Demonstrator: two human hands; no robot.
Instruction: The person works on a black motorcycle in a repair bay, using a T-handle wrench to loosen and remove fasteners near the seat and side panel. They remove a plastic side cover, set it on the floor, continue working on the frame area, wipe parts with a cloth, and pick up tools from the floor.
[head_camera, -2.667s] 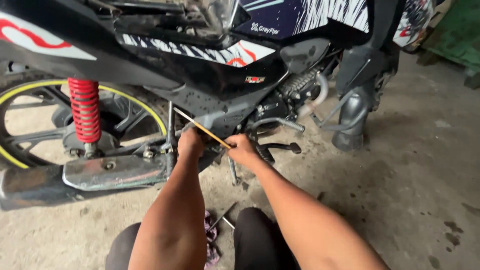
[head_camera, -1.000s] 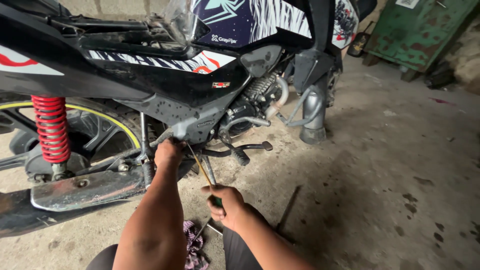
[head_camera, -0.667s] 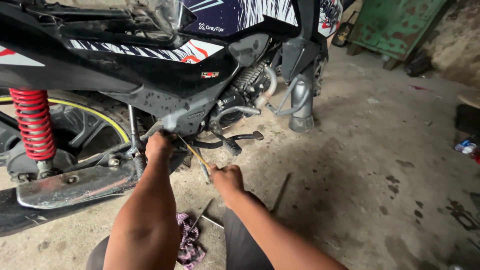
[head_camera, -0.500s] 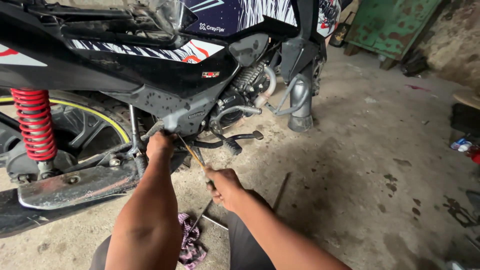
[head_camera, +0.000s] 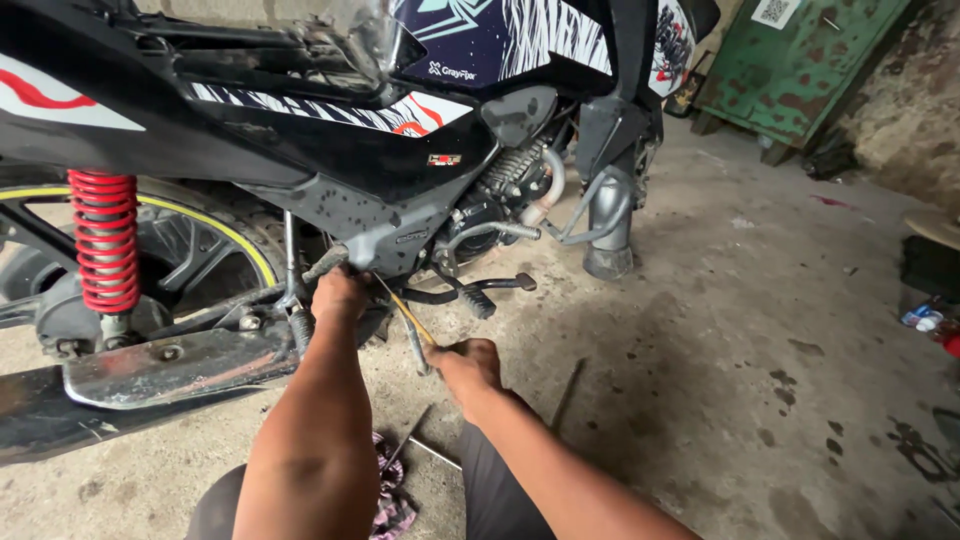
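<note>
Thin yellow-handled tool (head_camera: 412, 322), probably a screwdriver, runs slantwise from the right hand (head_camera: 465, 365) up and left toward the underside of the motorcycle (head_camera: 330, 130), just beside the left hand (head_camera: 340, 293). It looks light and stiff: a slim metal shaft with a smooth handle that could turn slippery if fingers are greasy. Best held at the handle end, where the right hand has it now, fingers curled closed around it. Left hand is bunched against the frame near a footpeg bracket (head_camera: 325, 262); whether it pinches the tool tip or a small part there cannot be told, as the knuckles cover the spot. The tool's tip is hidden behind that hand. Farther left, a red spring (head_camera: 103, 240) stands over a rusty exhaust pipe (head_camera: 180, 365), with the rear wheel (head_camera: 215, 250) behind. On the near concrete floor (head_camera: 720, 330), between the person's knees, lie a rag (head_camera: 390, 495) and a thin metal rod (head_camera: 405, 450), both partly cut off by the arms. A green metal bin (head_camera: 800, 60) stands far right, cropped by the frame.
</note>
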